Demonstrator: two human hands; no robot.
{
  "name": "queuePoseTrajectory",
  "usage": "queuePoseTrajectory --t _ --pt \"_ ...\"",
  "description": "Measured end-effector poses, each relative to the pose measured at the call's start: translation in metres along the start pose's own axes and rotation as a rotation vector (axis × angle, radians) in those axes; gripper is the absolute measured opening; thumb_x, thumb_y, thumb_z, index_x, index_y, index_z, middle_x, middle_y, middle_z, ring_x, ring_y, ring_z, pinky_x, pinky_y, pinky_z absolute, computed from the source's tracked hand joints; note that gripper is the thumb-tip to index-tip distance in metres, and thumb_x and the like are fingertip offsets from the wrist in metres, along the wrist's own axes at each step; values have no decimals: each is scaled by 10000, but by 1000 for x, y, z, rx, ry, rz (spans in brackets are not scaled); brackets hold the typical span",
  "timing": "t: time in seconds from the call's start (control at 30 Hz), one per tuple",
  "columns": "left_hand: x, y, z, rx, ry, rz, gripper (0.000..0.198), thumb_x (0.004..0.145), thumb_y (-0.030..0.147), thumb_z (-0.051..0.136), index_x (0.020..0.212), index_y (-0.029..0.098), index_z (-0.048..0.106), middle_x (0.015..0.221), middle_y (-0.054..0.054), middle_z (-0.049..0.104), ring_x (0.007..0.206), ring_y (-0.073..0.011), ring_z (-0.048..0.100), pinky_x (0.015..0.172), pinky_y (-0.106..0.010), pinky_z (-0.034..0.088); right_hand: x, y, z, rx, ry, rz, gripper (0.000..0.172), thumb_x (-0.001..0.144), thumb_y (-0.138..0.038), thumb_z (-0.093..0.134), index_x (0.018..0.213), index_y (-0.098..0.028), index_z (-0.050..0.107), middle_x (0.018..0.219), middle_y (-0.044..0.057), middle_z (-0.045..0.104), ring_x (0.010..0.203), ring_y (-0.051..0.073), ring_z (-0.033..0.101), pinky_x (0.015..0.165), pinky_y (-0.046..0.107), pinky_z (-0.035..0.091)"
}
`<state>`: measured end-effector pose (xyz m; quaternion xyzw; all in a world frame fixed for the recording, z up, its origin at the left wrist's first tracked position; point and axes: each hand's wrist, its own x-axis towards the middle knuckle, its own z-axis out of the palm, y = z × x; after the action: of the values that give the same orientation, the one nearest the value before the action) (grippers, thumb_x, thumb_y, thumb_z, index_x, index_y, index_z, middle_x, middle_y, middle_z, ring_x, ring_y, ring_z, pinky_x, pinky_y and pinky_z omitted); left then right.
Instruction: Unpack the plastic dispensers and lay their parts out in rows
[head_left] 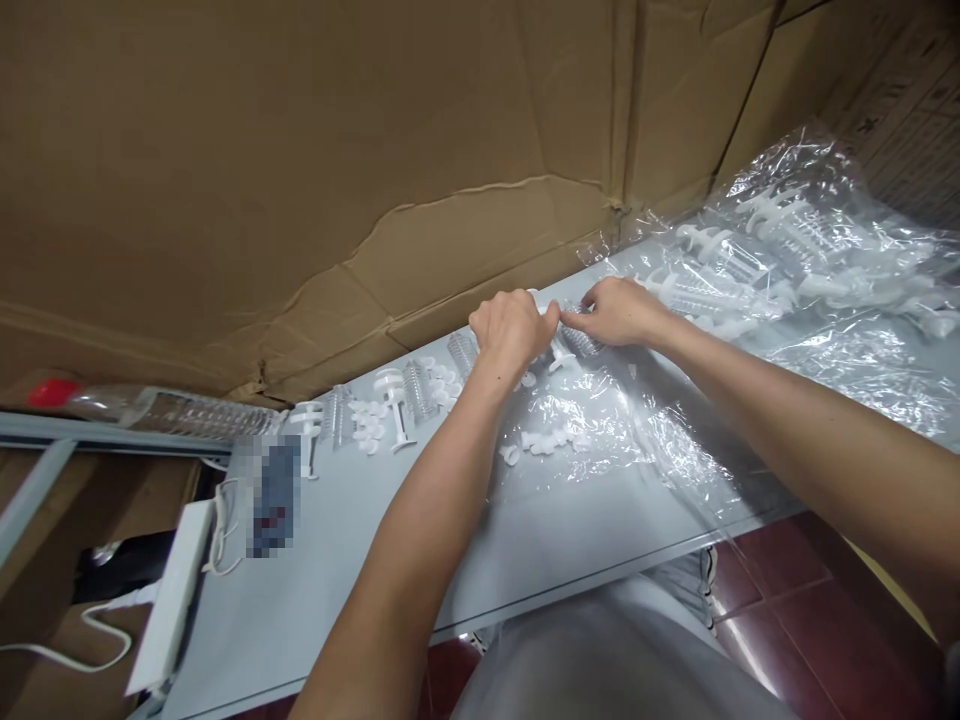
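Observation:
My left hand (514, 325) has its fingers curled over the upper part of a white plastic plunger (559, 354); its fingertips are largely hidden. Beside it, my right hand (619, 310) closes thumb and fingers at the top of a clear ribbed plastic barrel (583, 340). The two hands nearly touch. Below them, small white caps (555, 440) lie on a flat clear plastic bag (592, 405). Left of my left forearm lie another white plunger (400, 412), a clear barrel (418, 388) and a group of white caps (369, 425).
Clear bags (795, 240) with white and clear plastic parts cover the right of the grey table (360, 560). A cardboard sheet (315, 150) stands along the back edge. At left are a red-capped bottle (150, 405), a blurred-out item (274, 495) and a white power strip (171, 600).

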<state>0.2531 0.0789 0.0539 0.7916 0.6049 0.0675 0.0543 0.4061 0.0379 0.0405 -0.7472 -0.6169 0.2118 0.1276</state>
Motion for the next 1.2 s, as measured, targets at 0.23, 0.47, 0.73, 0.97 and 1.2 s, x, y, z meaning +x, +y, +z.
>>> queuePoseTrajectory --t 0.23,0.47,0.73,0.97,1.2 --pt "-7 -8 -12 -38 -61 36 522 944 644 570 914 191 826 898 -189 777 970 -412 719 911 -555 513 3 7 -1 9 -38 -40 475 956 -574 562 639 -225 623 680 116 649 880 303 687 778 396 504" --pt "-14 -16 -15 -69 -85 91 393 934 516 668 1119 205 823 1018 -142 812 1029 -366 717 972 -538 524 11 4 -2 22 -56 -45 442 962 -545 566 687 -213 664 661 84 654 806 252 656 736 363 473" --pt "-14 -28 -19 -143 -34 80 420 933 527 670 1152 199 816 1002 -128 815 1031 -348 714 996 -543 526 9 -5 -7 13 -54 2 500 982 -604 513 824 -196 754 645 84 654 793 283 681 757 406 512" --pt "-32 -41 -42 -279 54 111 361 946 518 676 1074 211 817 938 -91 809 948 -299 717 975 -491 517 6 -13 -18 -56 29 22 591 999 -622 448 896 -148 785 834 166 742 969 351 707 905 491 539" --pt "-140 -133 -55 -480 35 -17 411 927 592 686 796 208 749 718 -8 722 660 -158 616 689 -298 472 -123 -28 -13 -39 234 -263 663 1010 -641 497 1369 -125 707 1125 173 784 922 319 746 881 543 610"
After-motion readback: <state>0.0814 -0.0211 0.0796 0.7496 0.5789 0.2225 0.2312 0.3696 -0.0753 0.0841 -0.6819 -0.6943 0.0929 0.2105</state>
